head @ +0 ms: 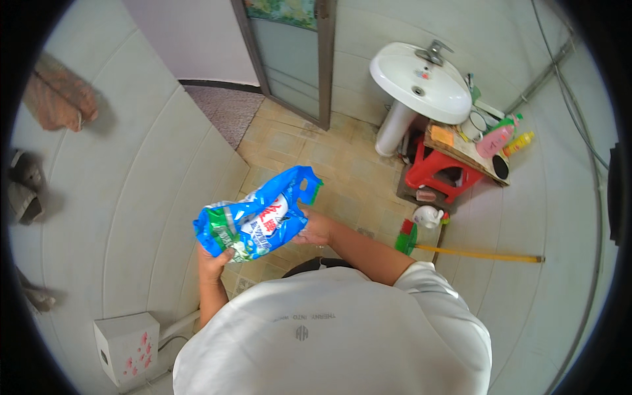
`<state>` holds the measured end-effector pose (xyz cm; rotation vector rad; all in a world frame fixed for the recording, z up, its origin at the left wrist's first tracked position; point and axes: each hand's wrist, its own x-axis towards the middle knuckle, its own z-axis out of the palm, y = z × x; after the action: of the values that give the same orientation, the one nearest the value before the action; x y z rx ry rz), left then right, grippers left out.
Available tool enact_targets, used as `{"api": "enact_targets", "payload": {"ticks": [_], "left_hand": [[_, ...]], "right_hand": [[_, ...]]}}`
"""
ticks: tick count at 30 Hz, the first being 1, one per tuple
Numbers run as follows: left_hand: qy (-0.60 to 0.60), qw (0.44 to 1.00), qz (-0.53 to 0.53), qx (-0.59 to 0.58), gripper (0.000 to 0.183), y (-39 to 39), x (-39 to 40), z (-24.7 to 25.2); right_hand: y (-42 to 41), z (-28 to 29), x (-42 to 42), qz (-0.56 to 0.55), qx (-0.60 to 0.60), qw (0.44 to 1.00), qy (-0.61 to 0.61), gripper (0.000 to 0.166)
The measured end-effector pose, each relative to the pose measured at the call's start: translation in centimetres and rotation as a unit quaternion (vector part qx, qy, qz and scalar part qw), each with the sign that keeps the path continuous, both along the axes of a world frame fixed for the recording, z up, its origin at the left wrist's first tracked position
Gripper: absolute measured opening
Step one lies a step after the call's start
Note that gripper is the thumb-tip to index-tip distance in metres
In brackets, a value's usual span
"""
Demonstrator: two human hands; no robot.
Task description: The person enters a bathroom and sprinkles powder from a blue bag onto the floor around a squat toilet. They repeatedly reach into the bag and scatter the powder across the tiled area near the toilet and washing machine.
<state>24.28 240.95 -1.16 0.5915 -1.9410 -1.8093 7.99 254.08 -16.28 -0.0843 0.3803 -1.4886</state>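
Observation:
A blue plastic bag of laundry detergent powder (259, 219), with green, white and red print, is held up in front of my chest. Its end with the cut-out handle points up and to the right. My left hand (217, 261) grips the lower left end, thumb on the front. My right hand (314, 228) is at the bag's right side; its fingers are partly hidden behind the bag, but it appears to be holding that edge.
At the upper right stands a white pedestal sink (395, 74). Beside it, a board (464, 153) bears bottles and a mug, near a red plastic stool (437, 168). A broom (479, 254) lies at the right. A glass door (291, 64) stands ahead; a white box (126, 345) is at lower left.

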Motion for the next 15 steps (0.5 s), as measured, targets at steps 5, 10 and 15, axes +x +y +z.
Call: {"api": "enact_targets", "payload": {"ticks": [5,10,15], "left_hand": [[-0.068,0.996,-0.046,-0.023,0.058,-1.0,-0.8,0.3],[-0.059,0.994,-0.008,-0.095,0.059,-1.5,0.3,-0.9],[-0.107,0.989,-0.050,-0.083,0.051,2.2,-2.0,-0.6]], "right_hand": [[-0.7,-0.4,-0.9,0.007,-0.009,0.998,0.059,0.044],[1.9,-0.6,-1.5,0.020,0.051,0.993,0.101,0.046],[5.5,2.5,-2.5,-0.077,0.012,0.996,0.038,0.031]]}}
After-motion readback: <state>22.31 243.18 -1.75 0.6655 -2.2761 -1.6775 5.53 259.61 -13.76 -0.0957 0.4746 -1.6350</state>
